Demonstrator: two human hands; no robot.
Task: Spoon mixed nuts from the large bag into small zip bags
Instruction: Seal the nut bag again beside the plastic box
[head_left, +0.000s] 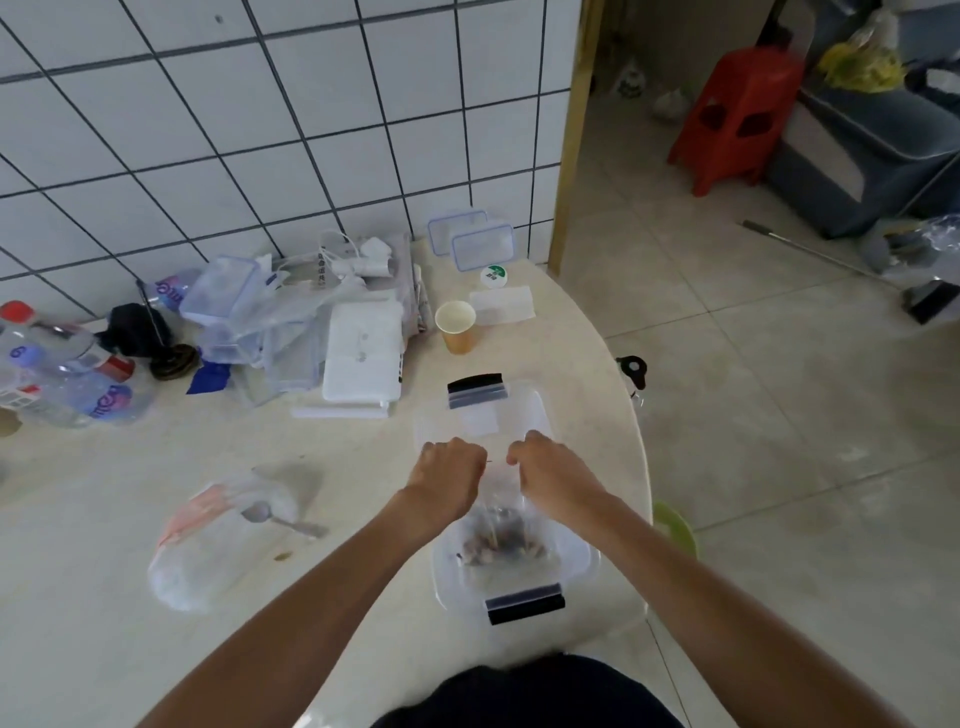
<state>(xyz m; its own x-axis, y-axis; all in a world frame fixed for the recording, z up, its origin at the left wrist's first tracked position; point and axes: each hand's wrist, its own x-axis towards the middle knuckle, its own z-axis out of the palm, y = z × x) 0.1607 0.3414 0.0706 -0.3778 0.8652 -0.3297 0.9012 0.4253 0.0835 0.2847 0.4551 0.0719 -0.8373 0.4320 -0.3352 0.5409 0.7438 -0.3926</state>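
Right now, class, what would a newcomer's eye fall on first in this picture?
First, the two hands, left hand and right hand, pinching the top of a small zip bag of nuts at the table's near right. Next, the large bag with the spoon lying to the left.

A pale, round-edged table (130, 597) set against a tiled wall carries, at its near right, two clear plastic containers (582, 564) (535, 410), each with a black-strip zip bag in it. At left lie a large clear bag (208, 551) (a metal spoon (280, 518) at its mouth) and one stray nut (283, 556). Along the wall are plastic bottles (67, 379), stacked clear boxes (223, 291), a white flat box (363, 351), a paper cup (457, 326) and two lids (483, 247).
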